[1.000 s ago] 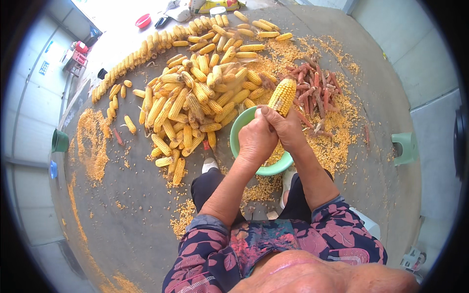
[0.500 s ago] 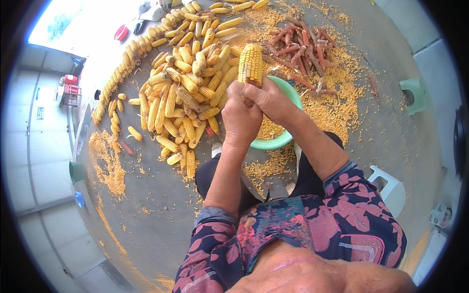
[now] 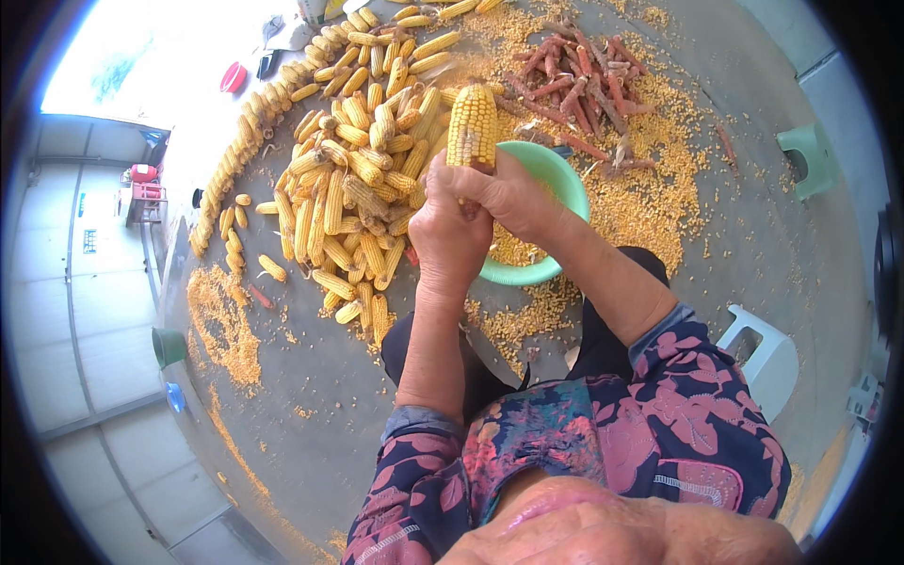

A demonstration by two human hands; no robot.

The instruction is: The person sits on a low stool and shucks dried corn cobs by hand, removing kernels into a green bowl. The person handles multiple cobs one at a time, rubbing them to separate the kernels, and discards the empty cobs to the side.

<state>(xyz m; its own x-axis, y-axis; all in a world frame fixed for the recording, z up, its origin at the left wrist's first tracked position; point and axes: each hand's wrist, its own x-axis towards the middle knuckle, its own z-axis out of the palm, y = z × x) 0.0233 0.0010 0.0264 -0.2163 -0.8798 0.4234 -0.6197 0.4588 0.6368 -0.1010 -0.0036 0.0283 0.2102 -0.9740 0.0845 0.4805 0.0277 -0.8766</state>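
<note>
An ear of corn [image 3: 473, 124] stands upright between my hands, its upper part covered in yellow kernels. Its lower end, partly hidden by my fingers, shows a bare reddish band. My left hand [image 3: 450, 235] is closed around the bottom of the ear. My right hand [image 3: 516, 196] is wrapped against it from the right, thumb lying across toward the left hand. Below and behind my right wrist sits a light green basin [image 3: 571, 188] with loose kernels inside. A large heap of unshelled ears [image 3: 344, 188] lies just left of my hands.
Bare reddish cobs [image 3: 589, 80] are piled at the far right, amid scattered kernels [image 3: 650, 202]. A row of ears [image 3: 226, 179] curves along the left. A green stool [image 3: 810, 160] and a white stool [image 3: 761, 363] stand on the right. A green bucket [image 3: 169, 347] is by the left wall.
My hands and the ear have shifted slightly left in the picture. The ear appears turned, its dark patch of kernels less visible, with more bare reddish cob showing above my fingers.
</note>
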